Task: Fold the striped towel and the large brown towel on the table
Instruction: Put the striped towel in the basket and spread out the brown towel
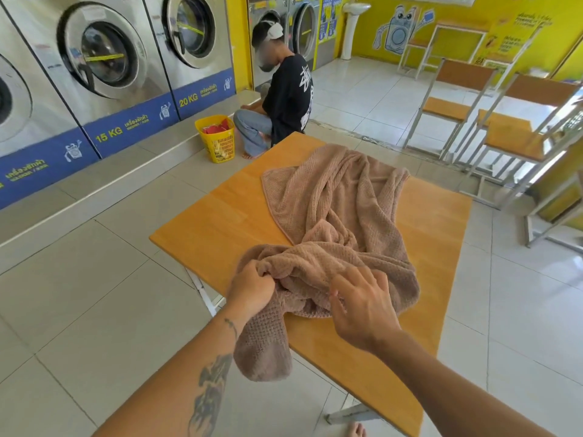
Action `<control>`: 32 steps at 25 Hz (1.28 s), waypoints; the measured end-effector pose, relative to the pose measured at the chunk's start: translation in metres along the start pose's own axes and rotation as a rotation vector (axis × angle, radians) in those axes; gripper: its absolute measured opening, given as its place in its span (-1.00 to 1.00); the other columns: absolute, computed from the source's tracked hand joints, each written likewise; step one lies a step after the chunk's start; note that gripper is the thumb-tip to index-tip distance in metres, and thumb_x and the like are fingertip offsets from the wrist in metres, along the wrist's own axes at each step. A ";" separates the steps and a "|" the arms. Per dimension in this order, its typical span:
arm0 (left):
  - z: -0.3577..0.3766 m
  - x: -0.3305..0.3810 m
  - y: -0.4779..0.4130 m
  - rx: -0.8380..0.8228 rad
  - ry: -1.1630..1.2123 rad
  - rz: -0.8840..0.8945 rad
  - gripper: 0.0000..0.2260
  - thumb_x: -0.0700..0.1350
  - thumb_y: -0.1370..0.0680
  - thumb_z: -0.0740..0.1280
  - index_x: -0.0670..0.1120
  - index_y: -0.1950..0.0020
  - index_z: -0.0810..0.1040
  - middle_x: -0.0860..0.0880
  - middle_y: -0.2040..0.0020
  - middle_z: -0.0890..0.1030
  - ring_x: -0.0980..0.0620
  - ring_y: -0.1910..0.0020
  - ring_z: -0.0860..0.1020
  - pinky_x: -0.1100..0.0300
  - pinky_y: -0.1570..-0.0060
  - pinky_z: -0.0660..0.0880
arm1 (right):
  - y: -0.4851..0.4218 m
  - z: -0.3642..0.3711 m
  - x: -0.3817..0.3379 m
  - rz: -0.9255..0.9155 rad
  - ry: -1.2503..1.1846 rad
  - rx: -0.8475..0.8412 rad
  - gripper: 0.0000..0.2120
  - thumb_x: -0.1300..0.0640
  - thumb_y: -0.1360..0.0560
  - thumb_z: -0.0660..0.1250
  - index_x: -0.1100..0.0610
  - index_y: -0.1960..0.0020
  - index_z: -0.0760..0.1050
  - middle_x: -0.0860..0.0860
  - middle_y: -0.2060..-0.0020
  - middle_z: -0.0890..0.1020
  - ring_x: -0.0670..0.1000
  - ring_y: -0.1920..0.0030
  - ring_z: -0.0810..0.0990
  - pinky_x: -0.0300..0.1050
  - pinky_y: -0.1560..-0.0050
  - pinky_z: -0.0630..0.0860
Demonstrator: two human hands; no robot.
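The large brown towel (339,197) lies crumpled across the orange wooden table (205,228), with one end hanging over the near left edge. My left hand (252,287) grips a bunched fold of the towel at that edge. My right hand (362,302) hovers over the near heap of the towel with its fingers spread and bent; whether they touch the cloth is unclear. No striped towel shows in the head view.
A person (285,93) crouches on the floor beyond the table beside a yellow laundry basket (217,140). Washing machines (104,58) line the left wall. Stacked tables and benches (492,121) stand at the right. A bare foot (356,430) shows below the table.
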State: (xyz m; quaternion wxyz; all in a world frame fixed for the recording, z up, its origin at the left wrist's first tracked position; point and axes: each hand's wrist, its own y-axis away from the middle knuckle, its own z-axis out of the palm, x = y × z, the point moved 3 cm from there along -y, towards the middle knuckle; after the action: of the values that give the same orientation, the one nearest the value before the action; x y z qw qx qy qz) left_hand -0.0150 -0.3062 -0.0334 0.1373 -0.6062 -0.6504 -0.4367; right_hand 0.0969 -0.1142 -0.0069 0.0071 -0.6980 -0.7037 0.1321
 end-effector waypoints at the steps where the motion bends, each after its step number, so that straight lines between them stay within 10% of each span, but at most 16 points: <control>1: -0.004 0.006 0.000 -0.009 0.018 -0.003 -0.89 -0.10 -0.58 0.20 0.03 -0.01 0.51 -0.05 0.08 0.58 -0.02 0.20 0.53 0.10 0.30 0.40 | 0.010 0.004 -0.002 -0.016 -0.013 0.002 -0.86 -0.02 -0.49 0.17 -0.03 0.08 0.49 -0.05 0.06 0.48 0.08 -0.01 0.46 0.11 -0.12 0.37; 7: -0.010 0.028 0.001 -0.224 0.102 -0.058 -0.65 0.22 -0.47 0.36 -0.04 0.03 0.68 -0.05 0.03 0.67 -0.07 0.04 0.61 0.04 -0.03 0.54 | 0.005 0.032 -0.023 0.119 -0.094 -0.230 -0.41 -0.13 -0.42 0.28 -0.09 -0.42 0.24 0.00 -0.22 0.36 0.12 -0.24 0.34 0.11 -0.25 0.35; 12: -0.022 0.019 0.001 -0.149 0.182 -0.074 -0.73 0.09 -0.49 0.38 -0.01 -0.11 0.60 -0.06 -0.06 0.63 -0.09 -0.01 0.60 -0.10 -0.16 0.53 | -0.009 0.034 -0.023 0.262 -0.215 -0.183 -0.87 -0.05 -0.47 0.25 -0.07 0.03 0.51 -0.02 -0.03 0.36 0.10 -0.12 0.34 0.07 -0.09 0.37; 17: -0.040 0.014 -0.003 0.108 0.207 -0.044 -0.67 -0.24 -0.52 0.23 0.04 -0.24 0.41 -0.04 -0.08 0.52 -0.03 0.12 0.54 0.09 0.31 0.45 | -0.011 -0.015 -0.013 0.131 -0.464 -0.110 -0.85 0.08 -0.43 0.25 -0.03 0.31 0.37 -0.09 0.22 0.44 -0.06 0.14 0.40 -0.10 0.16 0.32; 22: -0.040 0.022 0.004 0.299 -0.069 0.156 -0.72 -0.22 -0.52 0.25 0.06 -0.17 0.43 -0.05 -0.22 0.39 -0.09 -0.11 0.46 -0.05 -0.09 0.51 | -0.034 -0.055 0.010 0.308 -0.733 -0.107 -0.81 0.09 -0.59 0.29 0.16 0.15 0.42 -0.04 0.38 0.48 -0.07 0.39 0.39 -0.12 0.31 0.34; 26: -0.012 0.042 0.039 -0.008 -0.130 0.453 -0.97 -0.02 -0.54 0.27 0.11 0.08 0.49 0.08 0.16 0.58 0.09 0.25 0.52 0.10 0.22 0.55 | -0.035 -0.048 0.016 0.358 -0.647 -0.194 -0.81 0.07 -0.60 0.30 0.14 0.14 0.42 -0.04 0.40 0.46 -0.06 0.40 0.38 -0.12 0.33 0.33; 32: 0.050 0.004 0.060 -0.236 -0.410 0.368 -0.68 0.29 -0.40 0.32 0.19 0.00 0.33 0.06 -0.06 0.33 -0.06 -0.08 0.42 -0.08 -0.19 0.40 | -0.010 -0.035 -0.001 0.352 -0.664 -0.351 -0.96 0.16 -0.53 0.36 0.06 0.05 0.51 -0.04 0.32 0.55 -0.07 0.33 0.46 -0.14 0.31 0.39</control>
State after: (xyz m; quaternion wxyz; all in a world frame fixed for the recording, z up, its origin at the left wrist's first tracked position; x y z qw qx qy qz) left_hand 0.0559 -0.2737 -0.0360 0.0086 -0.8013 -0.4885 -0.3454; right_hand 0.0941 -0.1089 0.0295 -0.3622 -0.7179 -0.5494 0.2271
